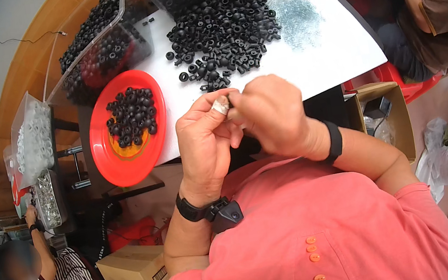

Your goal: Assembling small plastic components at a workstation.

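My left hand and my right hand meet at the near edge of the white table top. Both are closed in a pinch at the same spot, around a small dark part that is mostly hidden by the fingers. A pale wrap covers the tip of my left thumb. Just beyond my hands lies a heap of small black ring-shaped and peg-like parts. To the left, a red oval plate holds a pile of rounded black parts with holes.
Clear plastic bins full of black parts stand at the back and back left. Bags of clear pieces sit farther left. An open cardboard box stands to the right. Co-workers sit at lower left and upper right.
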`<state>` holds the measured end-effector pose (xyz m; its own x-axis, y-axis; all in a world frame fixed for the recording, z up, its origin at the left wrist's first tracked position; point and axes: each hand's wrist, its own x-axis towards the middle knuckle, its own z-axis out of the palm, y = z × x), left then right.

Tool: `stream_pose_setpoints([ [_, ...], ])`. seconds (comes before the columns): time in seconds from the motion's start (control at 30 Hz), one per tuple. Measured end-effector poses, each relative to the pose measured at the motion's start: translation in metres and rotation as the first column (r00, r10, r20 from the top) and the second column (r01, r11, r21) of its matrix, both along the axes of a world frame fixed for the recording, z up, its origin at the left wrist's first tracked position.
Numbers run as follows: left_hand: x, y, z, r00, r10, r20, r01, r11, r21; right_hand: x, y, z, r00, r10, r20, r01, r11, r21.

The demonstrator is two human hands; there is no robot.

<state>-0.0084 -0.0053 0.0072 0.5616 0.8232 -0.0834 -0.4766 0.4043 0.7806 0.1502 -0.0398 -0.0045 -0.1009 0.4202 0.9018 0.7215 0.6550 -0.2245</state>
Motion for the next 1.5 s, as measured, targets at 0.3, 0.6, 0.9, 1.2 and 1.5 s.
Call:
stream_pose_setpoints([
  [0.3, -0.030, 0.005, 0.000, 0.989, 0.146, 0.024, -0.146, 0.989, -0.008, 0.020, 0.014, 0.012, 0.972, -0.100, 0.213, 0.139, 0.974, -0.179],
  [0.6, -0.034, 0.003, -0.008, 0.994, 0.102, 0.042, -0.104, 0.994, 0.043, 0.004, 0.027, 0.004, 0.825, -0.092, 0.558, 0.268, 0.933, -0.242],
  [0.9, -0.032, 0.006, -0.013, 0.996, 0.043, 0.081, -0.043, 0.999, -0.006, 0.030, 0.013, 0.018, 0.936, -0.117, 0.333, 0.246, 0.893, -0.377],
  [1.2, 0.000, 0.012, -0.006, 0.996, -0.040, 0.082, 0.038, 0.999, 0.029, 0.068, 0.002, 0.008, 0.893, -0.293, 0.341, 0.434, 0.764, -0.477],
  [1.5, 0.018, 0.007, -0.009, 0.994, -0.096, 0.054, 0.095, 0.995, 0.020, 0.073, -0.006, 0.013, 0.827, -0.259, 0.499, 0.486, 0.775, -0.403],
])
